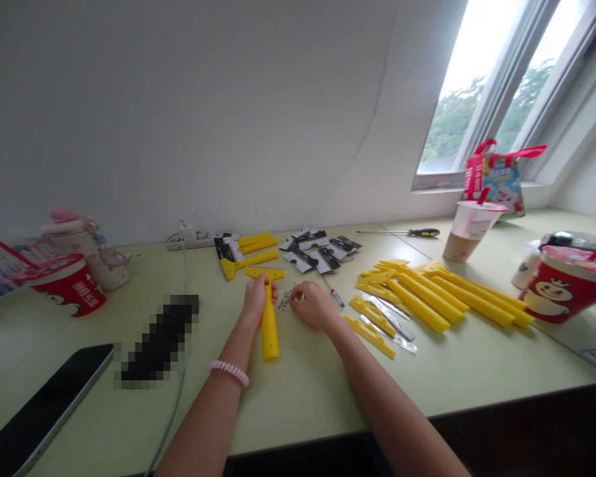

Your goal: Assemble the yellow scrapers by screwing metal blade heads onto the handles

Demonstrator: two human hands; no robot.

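Note:
My left hand (256,299) is closed round the neck of a yellow scraper (270,324), its wide head pointing away and its handle towards me. Just right of it lies a small pile of screws (285,301). My right hand (312,303) is at the pile's edge with thumb and finger curled together; whatever they pinch is too small to make out. A small screwdriver (336,297) lies beyond that hand. To the right are yellow scraper handles (422,301), loose yellow head plates (372,336) and blades in clear wrapping (395,321).
Carded yellow scrapers (251,257) and black-and-white cards (315,250) lie near the wall, with a long screwdriver (422,232) to their right. A phone (49,411) and a white cable (176,404) are on the left. Drink cups (74,285) stand at both sides, including a clear one (471,232).

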